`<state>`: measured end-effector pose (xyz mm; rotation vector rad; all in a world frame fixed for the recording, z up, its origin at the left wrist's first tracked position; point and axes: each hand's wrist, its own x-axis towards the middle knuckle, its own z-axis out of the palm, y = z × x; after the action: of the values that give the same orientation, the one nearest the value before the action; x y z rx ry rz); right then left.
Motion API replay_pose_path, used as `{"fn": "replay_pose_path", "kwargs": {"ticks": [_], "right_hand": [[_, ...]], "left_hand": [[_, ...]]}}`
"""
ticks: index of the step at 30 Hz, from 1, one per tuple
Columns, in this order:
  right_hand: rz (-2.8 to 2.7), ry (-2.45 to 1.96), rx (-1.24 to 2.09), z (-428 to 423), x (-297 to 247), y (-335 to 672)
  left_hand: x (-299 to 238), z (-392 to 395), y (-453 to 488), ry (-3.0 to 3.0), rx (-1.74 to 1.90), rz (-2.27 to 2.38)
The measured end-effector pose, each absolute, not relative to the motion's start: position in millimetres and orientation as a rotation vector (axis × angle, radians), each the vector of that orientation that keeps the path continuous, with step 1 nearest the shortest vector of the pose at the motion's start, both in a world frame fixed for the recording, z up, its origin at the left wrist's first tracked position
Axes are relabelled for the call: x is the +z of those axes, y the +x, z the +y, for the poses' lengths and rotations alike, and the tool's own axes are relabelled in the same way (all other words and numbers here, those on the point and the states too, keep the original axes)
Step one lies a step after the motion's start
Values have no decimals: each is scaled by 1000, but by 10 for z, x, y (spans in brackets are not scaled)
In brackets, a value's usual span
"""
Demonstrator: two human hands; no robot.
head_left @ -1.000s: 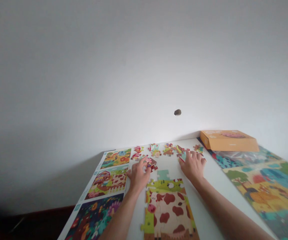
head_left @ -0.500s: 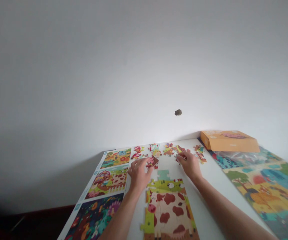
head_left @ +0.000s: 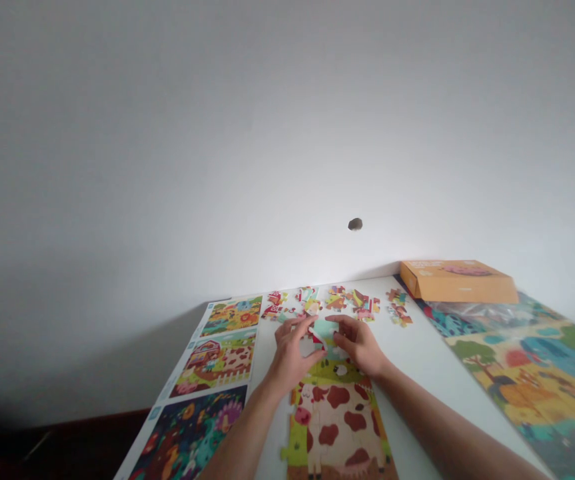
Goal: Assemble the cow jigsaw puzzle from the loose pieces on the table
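Note:
The cow puzzle (head_left: 340,420) lies partly joined on the white table, its light-blue sky at the far end. Over its far left corner, my left hand (head_left: 290,350) grips a red and light-blue puzzle piece (head_left: 318,339) between thumb and fingertips; the piece looks slightly tilted. My right hand (head_left: 361,345) comes in from the other side, thumb and index finger closed around the edge of a light-blue sky piece (head_left: 325,328). Both hands hide part of the join, so I cannot tell whether these two pieces interlock.
Loose puzzle pieces (head_left: 337,301) are scattered along the far side of the white table (head_left: 420,393). A printed picture sheet (head_left: 221,360) lies at left. An orange box (head_left: 460,283) and a clear plastic bag (head_left: 492,312) rest near another animal puzzle (head_left: 542,380) at right.
My right hand has moved left and nearer, from the loose pieces to the puzzle's far edge. My left hand has shifted right towards it, and a red and light-blue piece now shows between them.

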<state>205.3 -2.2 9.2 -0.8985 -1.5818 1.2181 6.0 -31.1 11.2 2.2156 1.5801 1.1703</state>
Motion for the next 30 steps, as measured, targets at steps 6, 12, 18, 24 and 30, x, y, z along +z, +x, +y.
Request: {"fn": "replay_pose_path", "kwargs": {"ticks": [6,12,18,24,30], "right_hand": [[-1613,-887,1196,-20,90,2080],[-1616,-866,1184,-26,84,2090],[-1594,-876,1155,-48,135,2066],[-1612,-926,1150,-37,108,2033],[-1803,-1027,947,-49,134,2068]], "left_hand": [[107,-298,56,2210,1176,1603],[138,-312,65,2204,1190,1609],[112,-306,57,2160,1232,1595],[148,-339,52,2056,1237,1466],[172,-287,-7,1971,1343,1369]]}}
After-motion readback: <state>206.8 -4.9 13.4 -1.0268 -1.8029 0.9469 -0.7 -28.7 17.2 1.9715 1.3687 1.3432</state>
